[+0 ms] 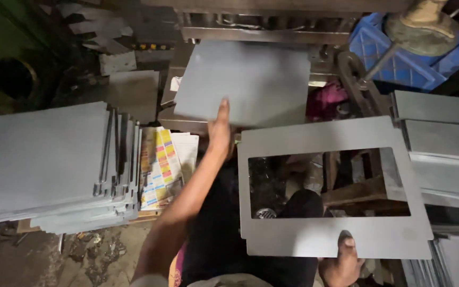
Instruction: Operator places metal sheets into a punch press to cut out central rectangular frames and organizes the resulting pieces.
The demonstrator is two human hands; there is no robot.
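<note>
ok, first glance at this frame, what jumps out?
The grey metal frame sheet with a big rectangular cutout, held at its near edge by the right hand at lower right. Next, the left hand at centre grips a plain grey sheet resting at the press behind. A tall stack of grey sheets fills the left side.

One printed paper sheet (159, 167) with yellow, pink, blue and white blocks lies flat just right of the grey metal sheet stack (43, 165), partly tucked under it, with a plain white paper (187, 149) touching its right edge.
</note>
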